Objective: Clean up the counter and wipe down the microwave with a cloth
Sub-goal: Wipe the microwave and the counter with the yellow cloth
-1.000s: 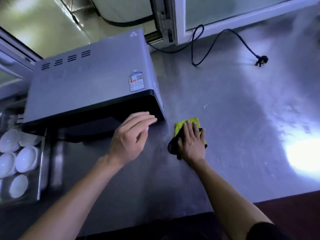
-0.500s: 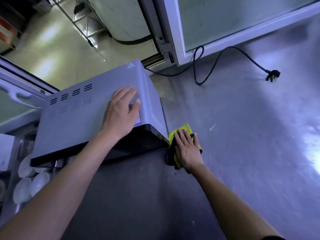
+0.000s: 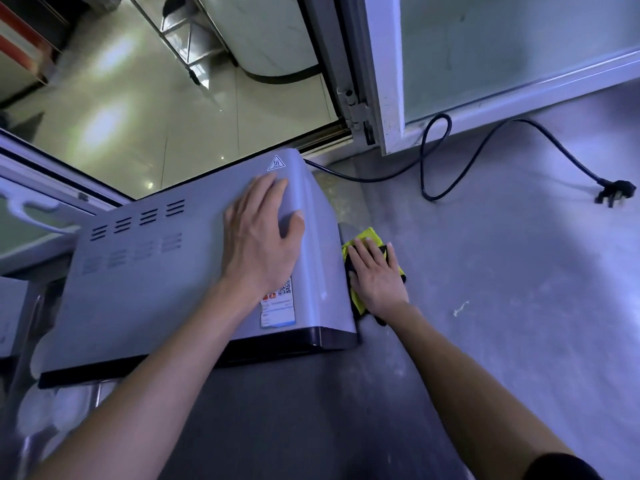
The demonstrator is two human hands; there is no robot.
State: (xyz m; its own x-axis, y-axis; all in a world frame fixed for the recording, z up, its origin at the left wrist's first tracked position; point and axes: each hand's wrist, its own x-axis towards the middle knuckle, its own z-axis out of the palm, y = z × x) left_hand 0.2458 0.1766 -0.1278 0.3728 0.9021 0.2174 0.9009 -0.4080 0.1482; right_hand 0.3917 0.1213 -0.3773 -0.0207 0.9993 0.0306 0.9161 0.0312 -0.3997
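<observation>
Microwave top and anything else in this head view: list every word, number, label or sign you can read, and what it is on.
Hot-surface warning triangle, wavy lines only, no words: rear right corner of the microwave top.
Sticker label with a QR code and red marks: near the front right of the top, partly under the left hand; print too small to read.
No other text visible.

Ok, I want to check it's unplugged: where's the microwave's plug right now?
In the head view, the plug lies loose on the counter at far right, its cord looping back to the microwave.
</observation>
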